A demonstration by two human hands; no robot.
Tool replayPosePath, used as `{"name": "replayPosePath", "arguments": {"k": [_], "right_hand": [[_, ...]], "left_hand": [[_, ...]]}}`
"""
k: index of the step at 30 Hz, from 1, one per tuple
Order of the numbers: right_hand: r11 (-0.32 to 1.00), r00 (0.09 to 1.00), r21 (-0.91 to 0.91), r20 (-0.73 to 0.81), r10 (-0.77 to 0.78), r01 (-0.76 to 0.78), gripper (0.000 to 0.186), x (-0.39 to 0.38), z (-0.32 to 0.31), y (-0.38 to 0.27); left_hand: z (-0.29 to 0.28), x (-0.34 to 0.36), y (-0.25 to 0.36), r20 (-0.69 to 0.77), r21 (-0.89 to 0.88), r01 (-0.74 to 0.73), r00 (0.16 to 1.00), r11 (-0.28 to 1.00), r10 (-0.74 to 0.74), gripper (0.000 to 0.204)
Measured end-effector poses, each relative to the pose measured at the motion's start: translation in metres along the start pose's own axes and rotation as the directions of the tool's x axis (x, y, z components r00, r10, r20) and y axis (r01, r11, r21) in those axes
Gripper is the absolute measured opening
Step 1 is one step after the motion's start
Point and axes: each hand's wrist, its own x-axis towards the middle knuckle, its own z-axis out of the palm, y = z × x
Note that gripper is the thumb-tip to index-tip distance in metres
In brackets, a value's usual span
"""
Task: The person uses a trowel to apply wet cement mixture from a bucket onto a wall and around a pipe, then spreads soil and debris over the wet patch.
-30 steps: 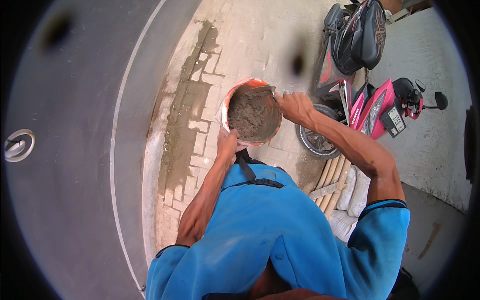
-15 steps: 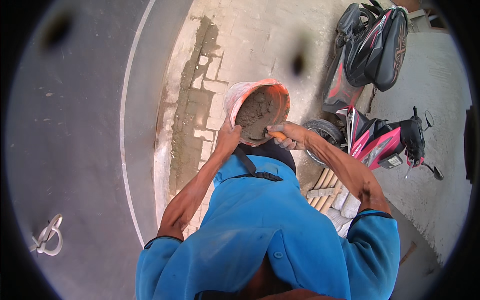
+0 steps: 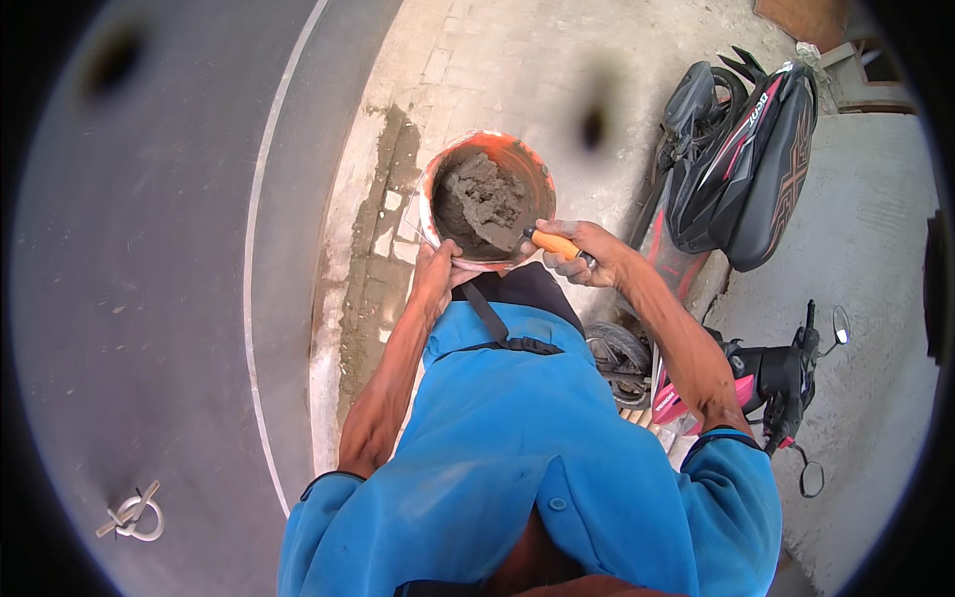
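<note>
Where the body is closest, a blue cloth shirt (image 3: 517,438) spreads in soft folds, dulled by pale smudges and fastened with a round button of the same blue. Across its lower part runs a flat black woven strap (image 3: 487,316) with a ribbed buckle. Just beyond the waist is the bucket (image 3: 540,177), round-mouthed and tipped toward the body, its inner wall bright orange and its rim scuffed and crusted whitish. The left hand (image 3: 435,274) grips that rim at the lower left, fingers curled over the edge. At the lower right of the rim, the right hand (image 3: 579,254) is closed around the smooth, rounded orange handle of a hand tool (image 3: 553,242); its far end is hard to make out against the bucket's contents. Inside lies grey mortar (image 3: 487,197), lumpy and moist, heaped in a ragged mound. Below and around stretches pale paving (image 3: 468,80) of rectangular blocks, with a dark, gritty strip (image 3: 360,289) along the kerb side. To the right stands a scooter (image 3: 766,189) with glossy black and pink panels, beside a rough grey wall (image 3: 865,298). Leftward, the smooth asphalt road (image 3: 149,298) carries a curving white line and a pale looped object (image 3: 134,515).
</note>
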Motion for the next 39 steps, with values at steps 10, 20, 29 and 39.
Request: {"name": "replayPosePath", "arguments": {"k": [10, 20, 29, 39], "right_hand": [[-0.395, 0.825, -0.788, -0.235, -0.514, -0.471, 0.032, 0.011, -0.095, -0.154], [0.667, 0.926, -0.709, -0.370, -0.073, -0.230, 0.040, 0.038, -0.124, -0.328], [0.796, 1.000, 0.606, 0.020, -0.014, -0.001, 0.041, -0.001, -0.179, -0.423], [0.095, 0.648, -0.905, -0.367, -0.668, -0.415, 0.034, -0.050, -0.287, -0.597]], "left_hand": [[0.135, 0.115, 0.055, -0.007, 0.180, 0.082, 0.997, 0.980, -0.082, 0.056], [0.213, 0.271, 0.140, 0.009, 0.459, 0.029, 0.999, 0.888, -0.038, 0.061], [0.302, 0.362, 0.240, -0.010, 0.514, 0.105, 0.993, 0.851, -0.116, 0.058], [0.419, 0.476, 0.271, 0.049, 0.599, -0.007, 0.998, 0.800, -0.028, 0.063]]}}
